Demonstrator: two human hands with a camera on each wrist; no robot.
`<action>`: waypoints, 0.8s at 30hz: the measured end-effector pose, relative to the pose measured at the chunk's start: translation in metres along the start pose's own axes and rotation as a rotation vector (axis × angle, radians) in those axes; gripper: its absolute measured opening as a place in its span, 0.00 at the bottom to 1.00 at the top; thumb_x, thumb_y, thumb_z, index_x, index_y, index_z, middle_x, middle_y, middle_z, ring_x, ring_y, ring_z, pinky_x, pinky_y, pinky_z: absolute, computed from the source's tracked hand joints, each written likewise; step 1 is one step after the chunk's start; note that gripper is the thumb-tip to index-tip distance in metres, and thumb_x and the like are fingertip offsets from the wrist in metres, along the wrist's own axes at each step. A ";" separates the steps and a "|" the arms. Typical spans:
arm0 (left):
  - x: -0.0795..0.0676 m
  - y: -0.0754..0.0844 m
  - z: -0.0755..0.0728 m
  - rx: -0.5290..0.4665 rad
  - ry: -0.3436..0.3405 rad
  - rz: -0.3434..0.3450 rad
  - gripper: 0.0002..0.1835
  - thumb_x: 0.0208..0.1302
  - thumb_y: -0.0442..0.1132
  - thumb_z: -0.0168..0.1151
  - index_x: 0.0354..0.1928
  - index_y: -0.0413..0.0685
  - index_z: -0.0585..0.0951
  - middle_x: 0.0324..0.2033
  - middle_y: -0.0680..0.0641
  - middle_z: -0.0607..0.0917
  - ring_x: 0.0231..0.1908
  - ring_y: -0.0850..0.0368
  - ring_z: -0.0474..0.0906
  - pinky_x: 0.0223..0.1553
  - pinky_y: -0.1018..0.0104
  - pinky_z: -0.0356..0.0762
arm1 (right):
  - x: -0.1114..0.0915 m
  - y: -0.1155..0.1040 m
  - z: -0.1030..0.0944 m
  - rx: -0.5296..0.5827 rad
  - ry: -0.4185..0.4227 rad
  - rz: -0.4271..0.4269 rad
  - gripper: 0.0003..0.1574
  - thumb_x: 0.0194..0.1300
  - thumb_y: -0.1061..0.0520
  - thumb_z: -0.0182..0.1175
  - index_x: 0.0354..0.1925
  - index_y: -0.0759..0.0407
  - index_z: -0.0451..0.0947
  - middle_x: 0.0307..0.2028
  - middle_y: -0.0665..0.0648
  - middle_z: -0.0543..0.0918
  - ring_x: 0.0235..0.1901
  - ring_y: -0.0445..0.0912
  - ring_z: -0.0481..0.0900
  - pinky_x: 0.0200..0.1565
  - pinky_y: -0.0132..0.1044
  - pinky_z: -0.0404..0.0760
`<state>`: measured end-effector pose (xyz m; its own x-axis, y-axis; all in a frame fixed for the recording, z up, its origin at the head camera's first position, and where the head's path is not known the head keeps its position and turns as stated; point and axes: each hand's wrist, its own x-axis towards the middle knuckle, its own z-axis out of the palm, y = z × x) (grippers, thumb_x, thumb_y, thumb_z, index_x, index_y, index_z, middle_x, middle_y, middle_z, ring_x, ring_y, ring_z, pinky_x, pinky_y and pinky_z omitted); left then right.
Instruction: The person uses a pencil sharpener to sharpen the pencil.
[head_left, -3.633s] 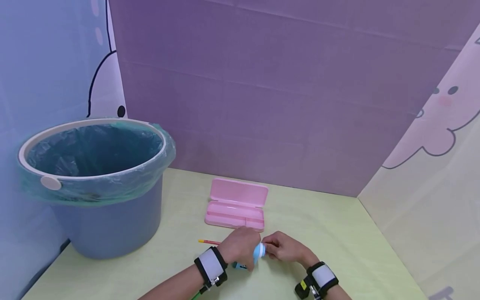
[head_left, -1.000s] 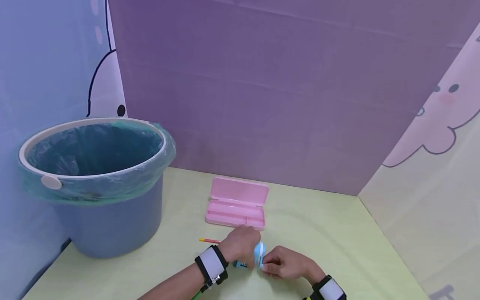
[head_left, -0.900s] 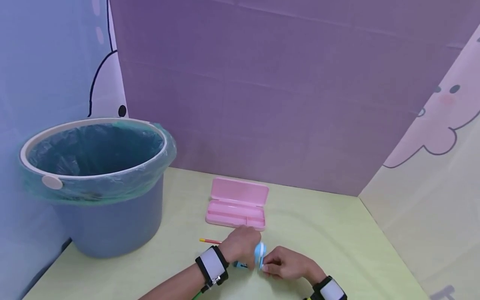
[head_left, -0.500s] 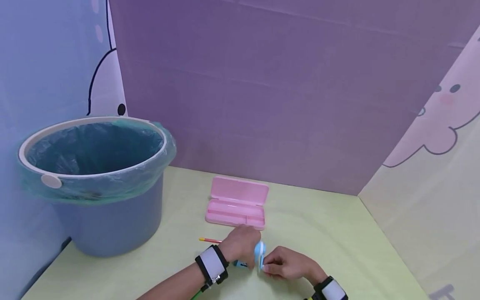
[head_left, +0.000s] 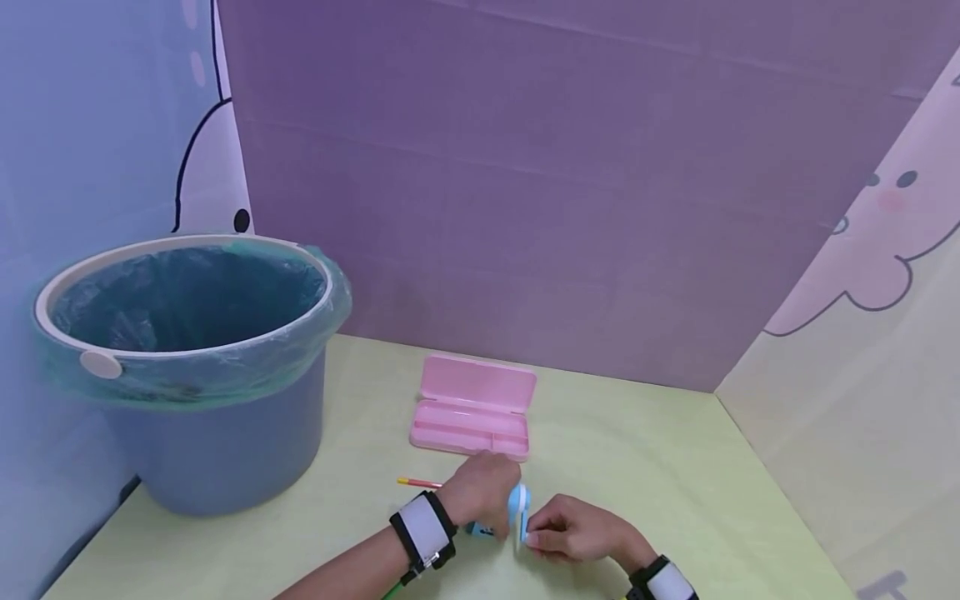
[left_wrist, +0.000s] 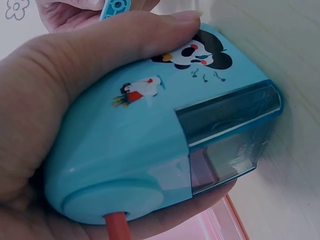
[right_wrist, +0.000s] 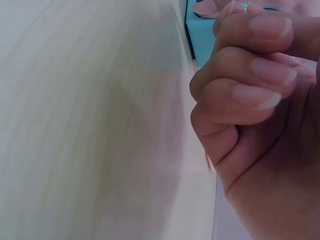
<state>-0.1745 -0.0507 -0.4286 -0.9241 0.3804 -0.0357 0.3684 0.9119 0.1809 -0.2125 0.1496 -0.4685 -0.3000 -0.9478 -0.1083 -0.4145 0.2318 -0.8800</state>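
1. Two hands near each other, on either side of a light-blue plastic pencil sharpener with cartoon prints [left_wrist: 125, 140], just in front of a pink plastic pencil case, lid raised [head_left: 472, 415], above a pale yellow-green tabletop [head_left: 637, 454]; hard to tell whether resting on it.
2. Left hand [head_left: 483, 490]: clamped round the sharpener body. Right hand [head_left: 577, 530]: pinching the lower end of a slim light-blue crank handle [head_left: 522, 523].
3. Inserted in the sharpener's hole: a red pencil with a yellow end [head_left: 420, 482], without fingers visibly round it; could spin or back out for want of support.
4. Could twist the sharpener sideways with uneven cranking or a slackened left grip.
5. Could snap the lead through overly forceful turning.
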 end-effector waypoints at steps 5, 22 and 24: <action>-0.001 0.001 -0.002 -0.007 0.001 -0.011 0.24 0.30 0.47 0.84 0.22 0.53 0.74 0.18 0.57 0.72 0.21 0.61 0.69 0.24 0.70 0.67 | -0.001 -0.002 -0.001 0.007 -0.005 -0.012 0.21 0.76 0.58 0.49 0.24 0.62 0.71 0.14 0.51 0.63 0.12 0.33 0.59 0.14 0.26 0.59; -0.002 0.002 -0.001 -0.019 -0.001 -0.028 0.23 0.30 0.46 0.84 0.21 0.53 0.74 0.18 0.57 0.72 0.21 0.61 0.68 0.23 0.70 0.66 | -0.005 -0.006 -0.002 0.100 -0.009 -0.031 0.21 0.77 0.57 0.48 0.25 0.63 0.71 0.14 0.58 0.62 0.12 0.36 0.59 0.14 0.28 0.60; -0.002 0.003 0.000 -0.017 0.000 -0.027 0.23 0.30 0.46 0.84 0.21 0.52 0.74 0.18 0.57 0.72 0.21 0.61 0.69 0.23 0.70 0.66 | -0.006 -0.006 -0.001 0.120 -0.006 -0.045 0.21 0.77 0.58 0.48 0.25 0.64 0.71 0.14 0.59 0.61 0.12 0.37 0.58 0.14 0.29 0.59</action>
<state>-0.1714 -0.0487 -0.4279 -0.9336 0.3559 -0.0413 0.3417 0.9190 0.1966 -0.2090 0.1545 -0.4622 -0.2784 -0.9579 -0.0701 -0.3217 0.1617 -0.9329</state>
